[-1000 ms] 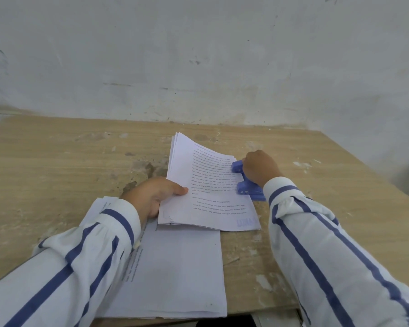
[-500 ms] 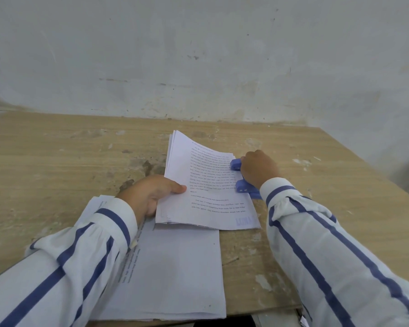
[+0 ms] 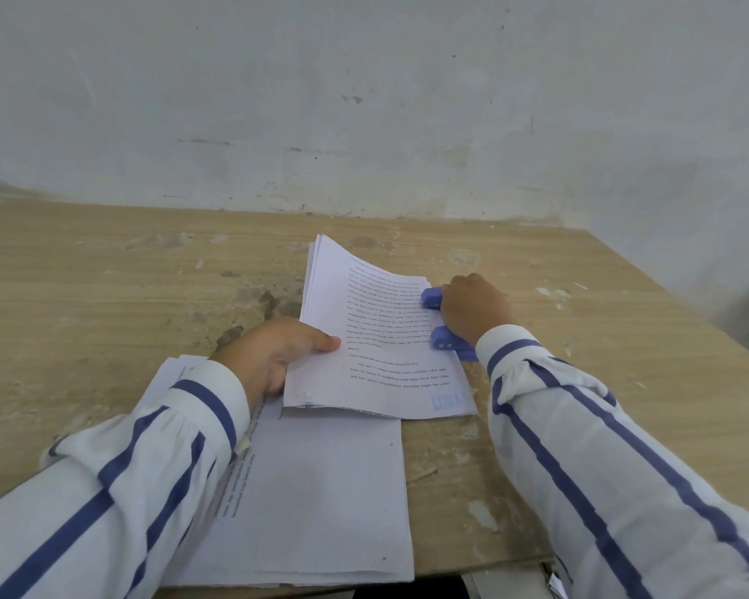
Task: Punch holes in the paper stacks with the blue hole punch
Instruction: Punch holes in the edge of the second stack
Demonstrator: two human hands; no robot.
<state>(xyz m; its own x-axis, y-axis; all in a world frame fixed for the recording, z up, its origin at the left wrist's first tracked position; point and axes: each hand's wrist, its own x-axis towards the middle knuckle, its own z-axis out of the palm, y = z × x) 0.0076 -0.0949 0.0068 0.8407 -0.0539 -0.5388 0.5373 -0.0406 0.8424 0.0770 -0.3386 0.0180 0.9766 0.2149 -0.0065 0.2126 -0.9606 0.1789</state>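
Observation:
A stack of printed pages [image 3: 377, 339] lies in the middle of the wooden table [image 3: 104, 296], its right edge pushed into the blue hole punch [image 3: 444, 339]. My right hand [image 3: 476, 306] rests on top of the punch, covering its middle; only its two blue ends show. My left hand [image 3: 273, 352] grips the stack's left edge, thumb on top of the page. A second stack [image 3: 316, 495], its top sheet mostly blank, lies nearer to me, partly under the printed stack and my left sleeve.
A stained grey wall [image 3: 364, 123] stands right behind the table. The table's right edge [image 3: 688, 296] runs diagonally close to my right arm. The near edge [image 3: 472, 572] sits just below the blank stack.
Both hands, the printed stack and the punch keep the same arrangement; only the camera view has shifted slightly.

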